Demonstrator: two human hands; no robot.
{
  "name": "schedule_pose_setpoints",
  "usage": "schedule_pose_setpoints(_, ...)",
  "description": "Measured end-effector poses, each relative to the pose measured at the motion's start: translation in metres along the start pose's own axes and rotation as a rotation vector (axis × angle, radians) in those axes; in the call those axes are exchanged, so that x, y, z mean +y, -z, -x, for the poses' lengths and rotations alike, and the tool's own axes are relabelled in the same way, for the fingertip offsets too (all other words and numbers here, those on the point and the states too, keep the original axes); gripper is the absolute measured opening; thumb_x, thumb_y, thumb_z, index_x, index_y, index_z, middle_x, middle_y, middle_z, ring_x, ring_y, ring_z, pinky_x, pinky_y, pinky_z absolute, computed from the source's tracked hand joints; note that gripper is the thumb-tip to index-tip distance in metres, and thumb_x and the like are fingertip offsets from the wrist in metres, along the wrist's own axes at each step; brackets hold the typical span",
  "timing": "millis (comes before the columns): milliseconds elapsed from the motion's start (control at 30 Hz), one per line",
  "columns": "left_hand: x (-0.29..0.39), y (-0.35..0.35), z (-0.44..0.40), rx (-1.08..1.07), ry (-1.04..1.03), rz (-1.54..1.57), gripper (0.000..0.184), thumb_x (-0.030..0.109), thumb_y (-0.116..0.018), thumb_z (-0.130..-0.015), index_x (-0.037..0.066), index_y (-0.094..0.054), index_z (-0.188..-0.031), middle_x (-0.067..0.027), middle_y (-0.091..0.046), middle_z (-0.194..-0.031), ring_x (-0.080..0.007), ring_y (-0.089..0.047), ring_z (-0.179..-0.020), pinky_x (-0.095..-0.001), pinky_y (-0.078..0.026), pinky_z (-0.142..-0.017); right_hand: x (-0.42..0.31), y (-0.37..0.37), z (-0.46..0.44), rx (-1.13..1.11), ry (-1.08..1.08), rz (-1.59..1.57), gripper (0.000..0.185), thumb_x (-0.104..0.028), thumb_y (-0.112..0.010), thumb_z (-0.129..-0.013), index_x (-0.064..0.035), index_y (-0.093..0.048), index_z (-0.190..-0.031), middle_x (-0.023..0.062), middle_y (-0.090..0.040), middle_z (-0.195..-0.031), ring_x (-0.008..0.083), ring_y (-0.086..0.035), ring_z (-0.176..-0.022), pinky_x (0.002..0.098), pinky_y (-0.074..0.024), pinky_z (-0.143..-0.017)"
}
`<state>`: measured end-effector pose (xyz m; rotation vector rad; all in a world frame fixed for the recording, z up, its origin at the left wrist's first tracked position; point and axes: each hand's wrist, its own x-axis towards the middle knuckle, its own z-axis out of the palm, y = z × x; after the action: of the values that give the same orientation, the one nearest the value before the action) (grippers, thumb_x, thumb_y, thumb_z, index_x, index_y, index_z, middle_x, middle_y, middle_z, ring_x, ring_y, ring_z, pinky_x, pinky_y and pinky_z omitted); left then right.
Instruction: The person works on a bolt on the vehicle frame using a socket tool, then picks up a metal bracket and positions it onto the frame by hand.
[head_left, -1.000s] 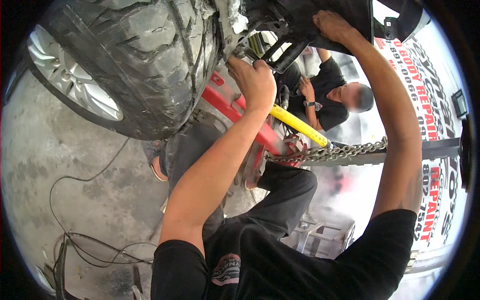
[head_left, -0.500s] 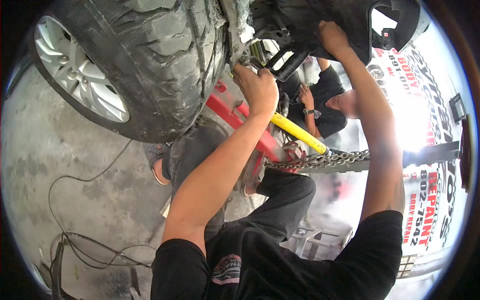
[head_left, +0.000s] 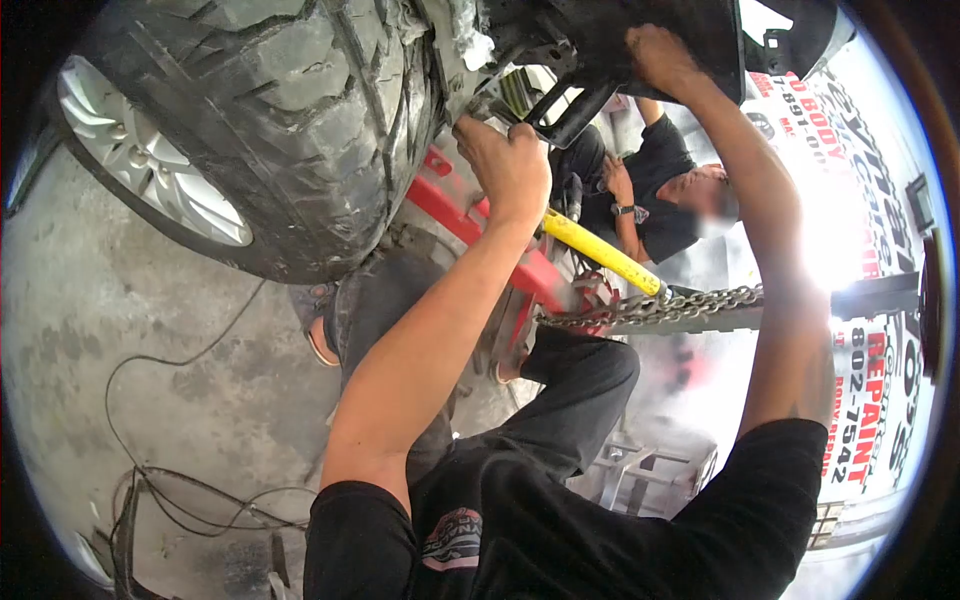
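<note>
My left hand (head_left: 505,168) is closed at a metal part (head_left: 492,102) beside the large muddy tyre (head_left: 290,120); its fingertips are partly hidden, and what they grip cannot be made out. Higher up and to the right, my right hand (head_left: 662,60) rests against the black underbody panel (head_left: 700,35) with curled fingers. Whether it grips anything is hidden. Between the hands is a black slotted bracket (head_left: 575,112). Below my left hand run a red steel frame (head_left: 450,212) and a yellow cylinder (head_left: 600,250).
A person (head_left: 665,195) in a black shirt and wristwatch is beyond the yellow cylinder. A chain (head_left: 690,305) lies along a grey beam (head_left: 860,298). Black cables (head_left: 180,490) lie on the concrete floor at lower left. A lettered banner (head_left: 865,400) hangs at right.
The view dipped and came back, shifting the tyre and panel with it. Both hands stay at about the same parts. The other person's head has tilted slightly.
</note>
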<state>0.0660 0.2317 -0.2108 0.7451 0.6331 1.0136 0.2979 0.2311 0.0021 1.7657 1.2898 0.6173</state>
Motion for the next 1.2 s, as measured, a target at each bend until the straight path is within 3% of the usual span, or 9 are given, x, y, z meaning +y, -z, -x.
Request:
schedule_pose_setpoints(67,-0.002,-0.002,-0.001,0.047,-0.095,-0.001,0.057,0.005,-0.051,-0.082,-0.017,-0.035,-0.132,-0.0393,-0.043,-0.132,-0.0521,-0.039,-0.127,-0.0566,-0.027,-0.113,0.018,-0.014,-0.005,0.022,0.038,0.018,0.017,-0.008,-0.061,-0.086,-0.0003,-0.065,-0.101,0.0264,-0.067,-0.1,0.0452,-0.066,-0.099,0.0512,-0.0545,-0.088)
schedule_pose_setpoints(267,0.004,-0.001,0.001,0.037,-0.031,-0.011,0.052,0.005,-0.052,-0.083,-0.018,-0.037,-0.127,-0.0397,-0.044,-0.128,-0.0523,-0.04,-0.125,-0.0565,-0.028,-0.111,0.021,-0.006,-0.015,0.117,0.251,-0.027,0.018,-0.007,-0.062,-0.087,0.0012,-0.065,-0.102,0.0261,-0.067,-0.101,0.0472,-0.066,-0.098,0.0521,-0.0544,-0.087)
schedule_pose_setpoints(400,-0.006,-0.004,0.001,0.063,-0.072,-0.018,0.045,0.004,-0.052,-0.083,-0.017,-0.039,-0.12,-0.0384,-0.045,-0.124,-0.0524,-0.041,-0.123,-0.0569,-0.028,-0.11,-0.016,0.033,-0.005,-0.03,-0.039,0.001,0.019,-0.012,-0.058,-0.093,0.0001,-0.066,-0.106,0.0258,-0.068,-0.102,0.047,-0.067,-0.098,0.0525,-0.0552,-0.087)
schedule_pose_setpoints(533,-0.001,-0.005,0.002,0.074,-0.043,-0.029,0.051,0.004,-0.052,-0.084,-0.017,-0.037,-0.127,-0.0378,-0.044,-0.129,-0.0513,-0.04,-0.125,-0.0564,-0.028,-0.111,-0.027,0.034,-0.003,-0.066,-0.228,-0.089,0.024,-0.014,-0.05,-0.097,-0.0022,-0.068,-0.108,0.0262,-0.069,-0.109,0.042,-0.07,-0.101,0.0509,-0.0581,-0.087)
schedule_pose_setpoints(700,-0.001,-0.003,0.002,0.047,-0.003,-0.041,0.05,0.004,-0.055,-0.086,-0.016,-0.038,-0.129,-0.035,-0.046,-0.133,-0.043,-0.047,-0.124,-0.048,-0.03,-0.113,-0.027,0.035,-0.001,-0.023,-0.131,-0.005,0.023,-0.01,-0.05,-0.096,-0.0035,-0.068,-0.109,0.0242,-0.07,-0.11,0.0421,-0.07,-0.104,0.052,-0.0575,-0.088)
schedule_pose_setpoints(900,-0.006,-0.005,0.003,0.07,-0.019,-0.047,0.051,0.005,-0.055,-0.086,-0.016,-0.038,-0.129,-0.0345,-0.046,-0.133,-0.0435,-0.046,-0.125,-0.0476,-0.03,-0.113,-0.013,0.033,-0.003,-0.118,-0.038,-0.186,0.018,-0.004,-0.056,-0.091,-0.001,-0.066,-0.106,0.026,-0.068,-0.105,0.0453,-0.067,-0.103,0.0506,-0.0568,-0.089)
schedule_pose_setpoints(967,0.005,-0.003,0.005,0.053,-0.014,-0.049,0.05,0.005,-0.055,-0.085,-0.016,-0.039,-0.128,-0.0351,-0.046,-0.132,-0.0442,-0.046,-0.125,-0.0481,-0.03,-0.113,-0.011,0.027,0.001,0.02,0.019,-0.206,0.026,0.003,-0.069,-0.076,0.0008,-0.062,-0.101,0.0251,-0.065,-0.102,0.0462,-0.064,-0.104,0.0497,-0.0545,-0.089)
schedule_pose_setpoints(1067,0.007,-0.001,0.005,0.044,-0.035,-0.058,0.049,0.005,-0.055,-0.085,-0.016,-0.038,-0.125,-0.0365,-0.045,-0.13,-0.0477,-0.043,-0.124,-0.0522,-0.03,-0.111,-0.001,0.027,-0.003,-0.077,0.156,-0.131,0.015,-0.004,-0.058,-0.09,0.0001,-0.065,-0.103,0.0276,-0.067,-0.105,0.0463,-0.066,-0.103,0.0527,-0.0558,-0.086)
schedule_pose_setpoints(1200,-0.001,-0.004,0.004,0.061,-0.058,-0.05,0.047,0.005,-0.054,-0.084,-0.015,-0.038,-0.123,-0.0372,-0.045,-0.127,-0.0506,-0.041,-0.124,-0.0565,-0.029,-0.109,-0.001,0.034,0.001,-0.001,0.204,-0.054,0.015,-0.004,-0.057,-0.091,-0.0008,-0.065,-0.103,0.0269,-0.067,-0.106,0.0459,-0.067,-0.101,0.0515,-0.0563,-0.085)
